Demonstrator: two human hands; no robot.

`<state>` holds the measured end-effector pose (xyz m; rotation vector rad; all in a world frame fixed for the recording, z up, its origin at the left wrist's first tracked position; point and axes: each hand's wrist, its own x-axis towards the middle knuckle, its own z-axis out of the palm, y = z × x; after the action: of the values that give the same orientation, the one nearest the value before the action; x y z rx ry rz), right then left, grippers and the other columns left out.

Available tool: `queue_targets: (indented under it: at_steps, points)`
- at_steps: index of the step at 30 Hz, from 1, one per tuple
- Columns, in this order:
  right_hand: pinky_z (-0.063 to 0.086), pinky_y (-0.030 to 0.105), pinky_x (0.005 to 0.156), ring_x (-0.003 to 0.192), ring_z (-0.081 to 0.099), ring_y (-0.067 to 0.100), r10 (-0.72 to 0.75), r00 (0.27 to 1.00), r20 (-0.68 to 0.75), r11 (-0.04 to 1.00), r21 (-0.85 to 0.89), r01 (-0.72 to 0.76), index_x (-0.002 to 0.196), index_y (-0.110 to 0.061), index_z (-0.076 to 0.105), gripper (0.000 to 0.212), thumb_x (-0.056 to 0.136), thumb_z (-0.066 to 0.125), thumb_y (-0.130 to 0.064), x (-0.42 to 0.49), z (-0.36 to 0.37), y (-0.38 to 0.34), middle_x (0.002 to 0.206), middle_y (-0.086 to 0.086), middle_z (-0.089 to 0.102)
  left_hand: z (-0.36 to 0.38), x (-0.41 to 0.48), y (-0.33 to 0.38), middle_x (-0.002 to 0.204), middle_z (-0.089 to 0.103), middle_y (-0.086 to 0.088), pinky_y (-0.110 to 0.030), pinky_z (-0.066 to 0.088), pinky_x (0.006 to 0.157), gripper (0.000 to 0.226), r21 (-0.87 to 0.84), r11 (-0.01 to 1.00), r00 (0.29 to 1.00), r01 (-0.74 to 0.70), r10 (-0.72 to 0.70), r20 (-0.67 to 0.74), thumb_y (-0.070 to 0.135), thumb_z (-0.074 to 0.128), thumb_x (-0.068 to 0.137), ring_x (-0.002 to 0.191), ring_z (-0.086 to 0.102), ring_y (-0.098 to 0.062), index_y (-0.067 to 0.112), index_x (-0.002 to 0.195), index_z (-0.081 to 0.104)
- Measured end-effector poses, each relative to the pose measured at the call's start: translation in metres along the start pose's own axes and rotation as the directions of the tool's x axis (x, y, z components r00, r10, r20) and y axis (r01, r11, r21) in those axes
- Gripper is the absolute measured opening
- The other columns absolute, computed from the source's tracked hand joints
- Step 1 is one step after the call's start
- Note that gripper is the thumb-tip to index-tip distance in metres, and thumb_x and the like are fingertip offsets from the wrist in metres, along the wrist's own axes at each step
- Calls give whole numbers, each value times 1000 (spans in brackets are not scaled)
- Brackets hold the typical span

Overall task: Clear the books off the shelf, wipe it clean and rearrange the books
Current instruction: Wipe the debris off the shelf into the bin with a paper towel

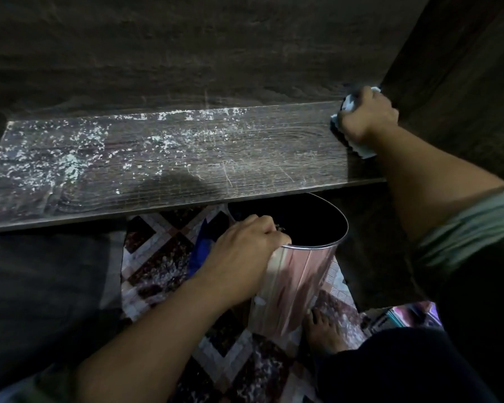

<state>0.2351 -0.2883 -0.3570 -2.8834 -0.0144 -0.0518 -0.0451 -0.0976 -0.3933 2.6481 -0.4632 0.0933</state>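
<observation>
- Dark wood-grain shelf [245, 158] bare of books; white dusty specks [70, 161] cover its left and middle.
- Right grip [367, 117] clenches a pale crumpled cloth [365, 153] at the shelf's right end.
- Left grip [239, 257] holds the rim of a shiny metal bin [297, 274] below the shelf's front edge.
- Best: firm overlapping strokes, drawing specks over that edge into the bin.

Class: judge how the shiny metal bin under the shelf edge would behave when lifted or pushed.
Probably light: the left hand alone holds the metal bin tilted by its rim. Likely tippy if pushed: it looks tall and narrows toward its base. Its glossy wall may be slippery, so the rim seems the safer grip.
</observation>
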Motion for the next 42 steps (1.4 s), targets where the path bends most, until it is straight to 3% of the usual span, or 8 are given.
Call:
queue_targets:
  at_steps: [10,13,16,22,28,33,36,42]
  points:
    - [52,30,87,98,64,18,-242,970,-16,772,603,202,95,-34,61,30,78,56,-9,-64,2,-9,107,-2,68,2,4,-2,86,55,3,-38,53,65,45,-22,1000,999,-7,6,-43,-3,74,68,80,54,-20,20,107,70]
    - [38,37,105,126,48,26,-188,930,-315,922,271,278,123,-24,54,41,83,54,-17,-38,-14,-1,134,6,53,1,6,-1,86,55,3,-37,53,66,45,-11,1000,999,-9,9,-49,-3,74,68,80,54,-20,20,107,70]
    - [14,45,119,147,7,34,-144,989,-30,985,-103,141,150,-18,23,73,90,47,-54,-8,-12,14,158,18,12,2,4,-2,86,55,3,-36,53,64,45,-12,1000,999,-12,12,-49,-3,76,67,79,54,-19,20,106,70]
    - [27,47,109,135,32,35,-59,998,2,998,31,59,143,-29,37,59,89,46,-50,-13,0,1,150,10,35,1,2,-1,87,53,5,-35,52,64,45,0,1000,1000,-9,9,-25,-1,75,68,80,51,-18,22,106,69]
    - [42,24,95,113,57,22,-328,944,37,898,323,299,105,-33,69,31,84,59,-13,-63,5,-35,123,4,64,2,2,-1,88,51,6,-37,52,68,44,-14,1000,1000,0,0,-28,-1,73,72,82,49,-17,23,108,68]
    - [35,42,103,126,45,29,-47,961,-272,995,75,70,118,-31,62,35,86,56,-19,-47,-14,-33,135,5,54,2,2,-2,86,53,4,-38,52,66,43,-18,1000,999,-1,0,-42,-3,73,70,81,52,-19,21,106,69]
    - [15,49,112,146,11,31,-25,996,-88,960,-280,-1,144,-24,38,57,93,44,-47,-22,-17,4,158,13,17,0,0,-2,85,53,4,-37,52,66,40,-21,1000,999,-5,4,-50,-2,72,72,81,52,-19,21,105,70]
    - [24,40,114,138,30,35,-110,993,-43,993,40,112,144,-31,40,55,91,47,-38,-22,11,8,154,14,29,-1,2,-3,90,51,5,-36,51,72,46,-12,1000,1000,6,-6,-4,5,77,70,86,50,-18,24,111,67]
